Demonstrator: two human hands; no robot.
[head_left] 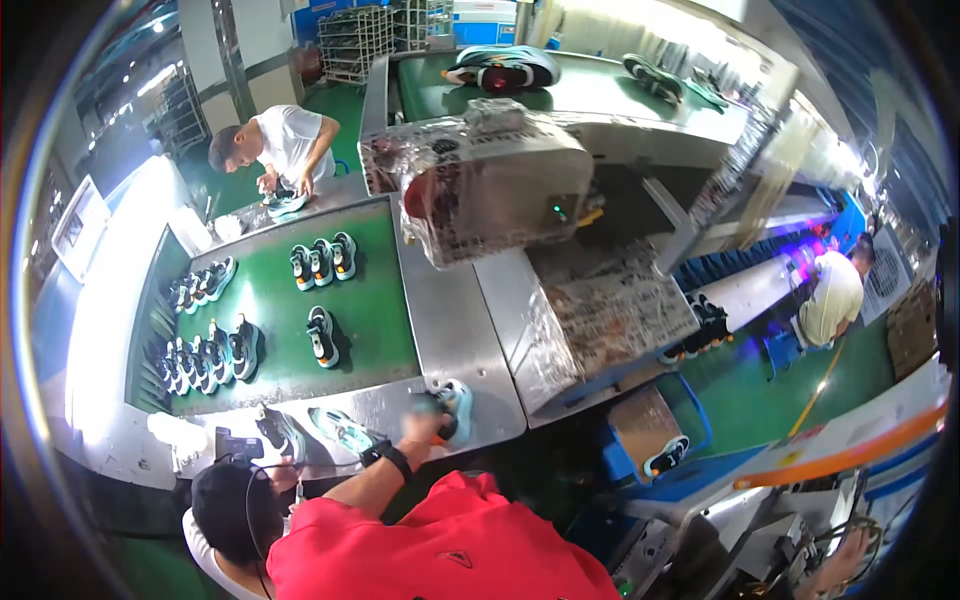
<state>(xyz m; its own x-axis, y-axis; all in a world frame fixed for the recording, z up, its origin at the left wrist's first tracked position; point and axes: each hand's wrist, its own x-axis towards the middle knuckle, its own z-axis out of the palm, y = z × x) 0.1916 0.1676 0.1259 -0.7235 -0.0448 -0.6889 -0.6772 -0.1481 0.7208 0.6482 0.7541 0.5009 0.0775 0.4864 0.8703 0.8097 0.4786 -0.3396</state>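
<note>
My left hand [420, 430], with a black watch on its wrist, reaches out of a red sleeve to the metal bench edge. Its fingers are closed on a light blue and black sneaker [457, 408]; a blurred patch hides part of the grip. Left of it on the bench lie a pale green sneaker [342, 430] and a grey one [283, 434]. At the lower right edge a hand [850, 555] shows beside dark looped cables [868, 530]. I cannot tell whether it is my right hand, and its fingers are unclear.
A green belt [380, 300] carries several sneakers in rows. A co-worker in a black cap [235, 505] is close on my left. Across the belt a person [285, 145] handles a shoe. A plastic-wrapped machine [500, 185] stands ahead. A seated person [835, 290] works at the right.
</note>
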